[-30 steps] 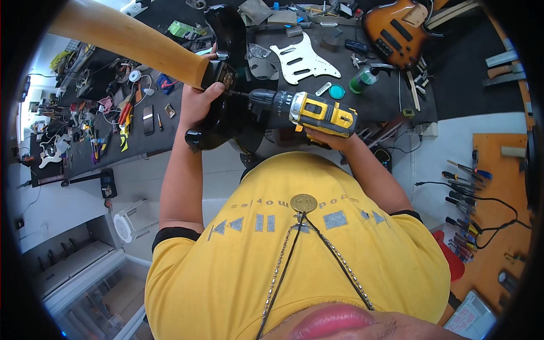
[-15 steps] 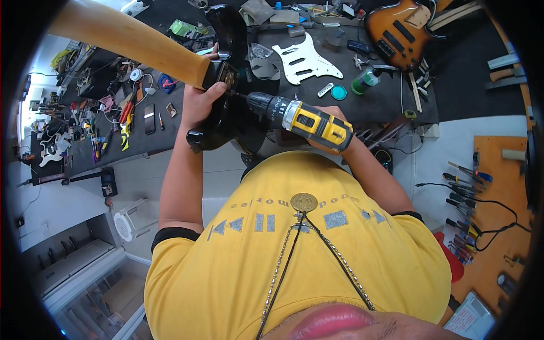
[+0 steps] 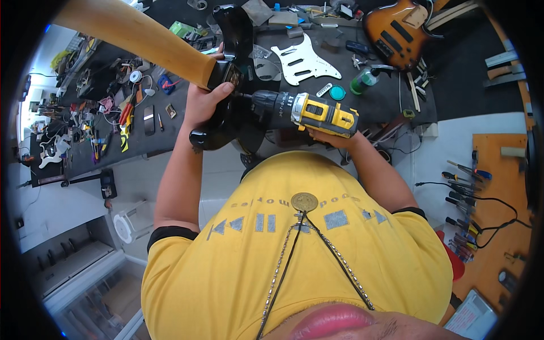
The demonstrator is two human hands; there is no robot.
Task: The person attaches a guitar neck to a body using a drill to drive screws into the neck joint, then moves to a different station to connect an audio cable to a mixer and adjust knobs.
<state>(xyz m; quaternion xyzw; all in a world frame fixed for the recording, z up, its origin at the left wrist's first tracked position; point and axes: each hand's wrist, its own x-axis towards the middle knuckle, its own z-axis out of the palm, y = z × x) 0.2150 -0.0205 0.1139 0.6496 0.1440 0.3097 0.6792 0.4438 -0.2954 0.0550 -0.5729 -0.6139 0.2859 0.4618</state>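
My left hand (image 3: 208, 103) grips a glossy black guitar body (image 3: 218, 136) where its pale wooden neck (image 3: 147, 42) joins, thumb beside the dark joint plate (image 3: 231, 72). The neck extends toward the upper left. My right hand (image 3: 331, 140) is wrapped round the handle of a yellow-and-black cordless drill (image 3: 323, 113), mostly hidden beneath it. The drill points left, its chuck (image 3: 266, 101) against the black body near the plate and my left thumb. The tip of the bit is too small to make out.
The dark bench (image 3: 413, 99) holds a white pickguard (image 3: 303, 65), green bottle (image 3: 362, 82), teal lid (image 3: 337, 92) and a sunburst guitar (image 3: 396, 37). Scattered tools and cables (image 3: 96, 113) cover its left end. A wooden tool board (image 3: 493, 170) hangs at right.
Since half a second ago, the drill has swung from tilted down at its rear to more level, shifting slightly right. The guitar and my left hand have moved slightly right.
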